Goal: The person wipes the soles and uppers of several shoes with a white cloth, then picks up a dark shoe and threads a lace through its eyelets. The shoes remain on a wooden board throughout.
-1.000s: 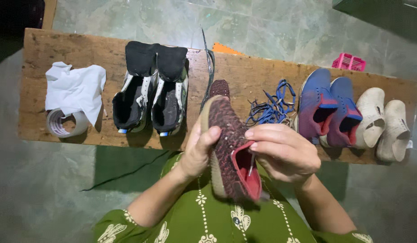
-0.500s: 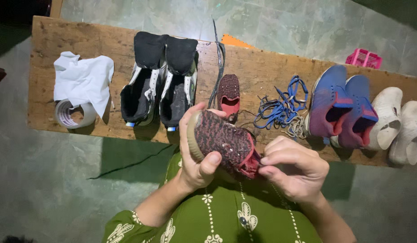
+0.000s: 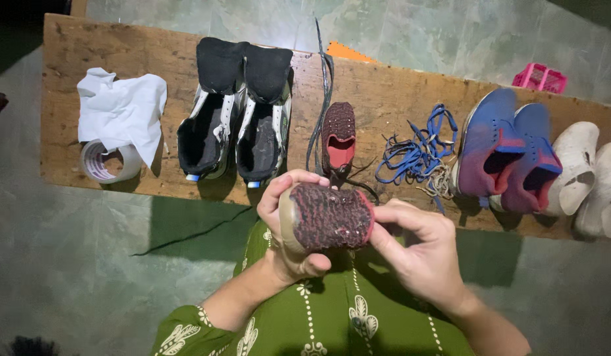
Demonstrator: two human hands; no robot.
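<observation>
Both hands grasp one maroon knit shoe [image 3: 328, 216], held on its side above the person's lap, just in front of the surface's near edge. The left hand [image 3: 289, 227] wraps the toe end, fingers curled over the sole rim. The right hand [image 3: 420, 247] grips the opening end, thumb on the knit upper.

Directly beyond the hands, on the wooden surface [image 3: 391, 92], lies the matching maroon shoe [image 3: 338, 135] with red lining. Beyond the left hand stands a pair of black high-top sneakers [image 3: 236, 112]; farther left, a white cloth [image 3: 124, 109] over a tape roll [image 3: 108, 161]. Beyond the right hand lie blue laces [image 3: 417, 151], then blue-and-purple sneakers [image 3: 506, 155], then white shoes [image 3: 592, 178].
</observation>
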